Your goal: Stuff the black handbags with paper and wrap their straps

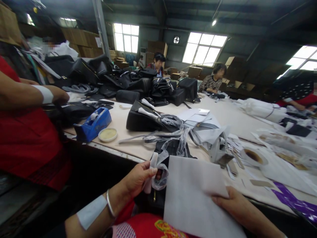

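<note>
My left hand [141,177] is closed around a bag strap [162,175] wrapped in clear plastic, looped near the table's front edge. My right hand [229,200] pinches the right edge of a large white sheet [192,185], which stands upright and hides much of what lies behind it. Below the strap a black bag [158,198] with a gold zipper pull shows in part; it rests at my lap against the table edge. Further plastic-wrapped straps [182,142] trail over the table just beyond my hands.
Another black bag [142,117] lies ahead, beside a stack of white sheets [200,119]. A blue tape dispenser [94,124] and a round dish [107,134] stand left. At right are a tape roll [254,156] and purple plastic [294,200]. Co-workers stand around the table.
</note>
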